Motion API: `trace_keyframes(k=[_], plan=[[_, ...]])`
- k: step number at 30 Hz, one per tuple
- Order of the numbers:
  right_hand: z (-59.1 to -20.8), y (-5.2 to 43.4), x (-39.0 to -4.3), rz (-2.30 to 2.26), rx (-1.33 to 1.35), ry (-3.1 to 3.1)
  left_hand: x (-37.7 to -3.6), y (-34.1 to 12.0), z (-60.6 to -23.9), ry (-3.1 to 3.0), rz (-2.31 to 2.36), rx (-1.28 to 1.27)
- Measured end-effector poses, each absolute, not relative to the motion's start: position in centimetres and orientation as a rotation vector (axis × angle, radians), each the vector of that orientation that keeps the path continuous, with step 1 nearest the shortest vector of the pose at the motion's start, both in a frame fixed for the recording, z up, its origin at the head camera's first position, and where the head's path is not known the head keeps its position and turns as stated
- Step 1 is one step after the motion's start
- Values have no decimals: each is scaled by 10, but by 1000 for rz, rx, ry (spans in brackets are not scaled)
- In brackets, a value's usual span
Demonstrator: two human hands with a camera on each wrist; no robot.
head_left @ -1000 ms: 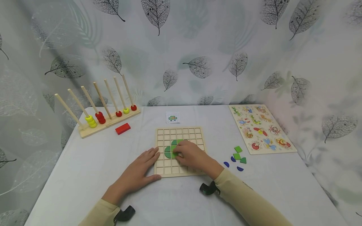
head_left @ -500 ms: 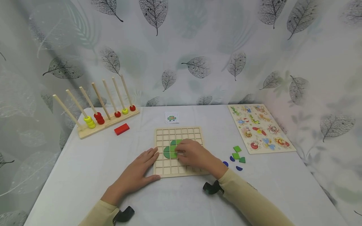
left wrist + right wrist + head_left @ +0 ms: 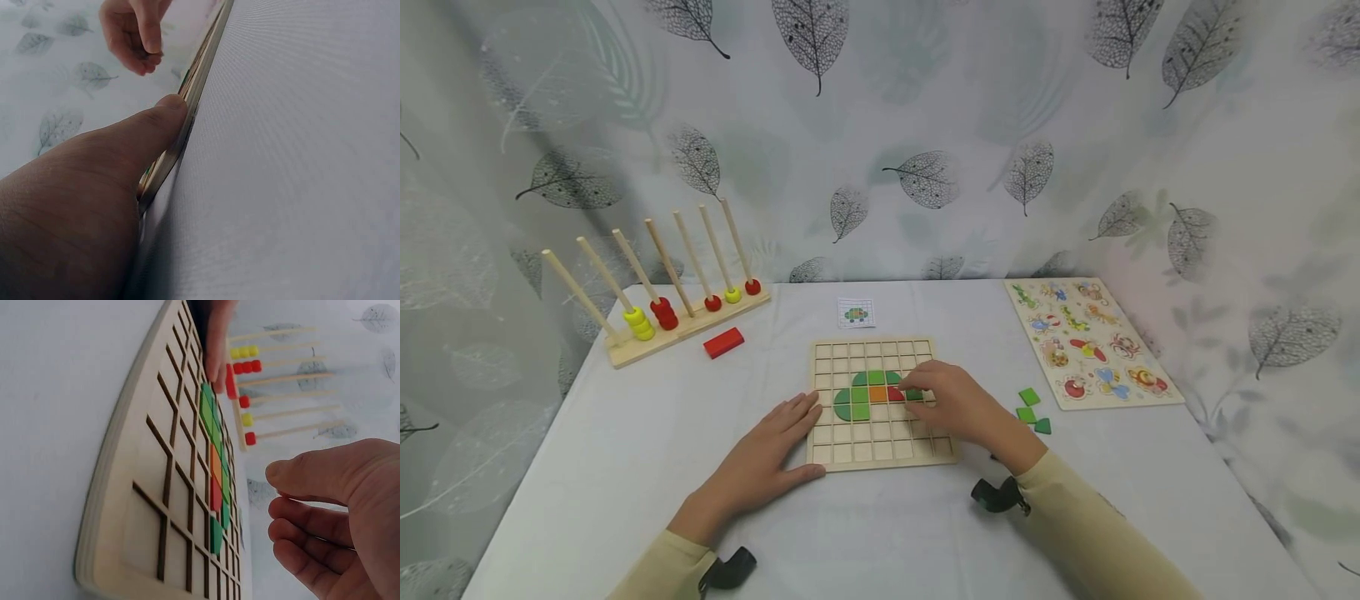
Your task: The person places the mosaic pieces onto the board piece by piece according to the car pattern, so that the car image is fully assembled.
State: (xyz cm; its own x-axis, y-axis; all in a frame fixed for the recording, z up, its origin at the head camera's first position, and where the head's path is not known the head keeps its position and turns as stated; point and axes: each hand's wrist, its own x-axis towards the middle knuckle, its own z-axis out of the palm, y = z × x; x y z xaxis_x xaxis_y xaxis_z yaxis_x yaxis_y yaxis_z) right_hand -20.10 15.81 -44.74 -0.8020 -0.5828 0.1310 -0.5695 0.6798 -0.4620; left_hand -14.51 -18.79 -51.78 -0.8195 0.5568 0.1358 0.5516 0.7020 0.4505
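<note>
A wooden grid board [image 3: 842, 452] lies on the white cloth. Set in its cells are dark green curved pieces [image 3: 842, 412], light green squares [image 3: 860, 412], an orange square [image 3: 877, 394] and a red piece [image 3: 895, 394]. My left hand [image 3: 767, 454] rests on the board's left edge, fingers straight, thumb [image 3: 165, 115] at the near corner. My right hand [image 3: 958, 404] is over the board's right part, by a dark green piece [image 3: 216, 535] in the row. In the right wrist view, its thumb and loosely bent fingers [image 3: 312, 519] hold nothing visible.
Beyond the board lies a small picture card [image 3: 856, 313]. A peg stand [image 3: 688, 327] with red and yellow beads and a red block [image 3: 724, 342] are at the left. At the right are loose green pieces [image 3: 1026, 414] and an animal puzzle board [image 3: 1093, 346].
My right hand has moved right across the board, uncovering the orange square, the red piece and a dark green piece. My right wrist now hides the blue pieces. The left hand stays put.
</note>
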Motion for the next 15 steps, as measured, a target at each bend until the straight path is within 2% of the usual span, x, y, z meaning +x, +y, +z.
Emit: trace_keyframes(k=[15], plan=[[-432, 217, -197, -767, -905, 3005, -144, -187, -515, 2883, 768, 947]])
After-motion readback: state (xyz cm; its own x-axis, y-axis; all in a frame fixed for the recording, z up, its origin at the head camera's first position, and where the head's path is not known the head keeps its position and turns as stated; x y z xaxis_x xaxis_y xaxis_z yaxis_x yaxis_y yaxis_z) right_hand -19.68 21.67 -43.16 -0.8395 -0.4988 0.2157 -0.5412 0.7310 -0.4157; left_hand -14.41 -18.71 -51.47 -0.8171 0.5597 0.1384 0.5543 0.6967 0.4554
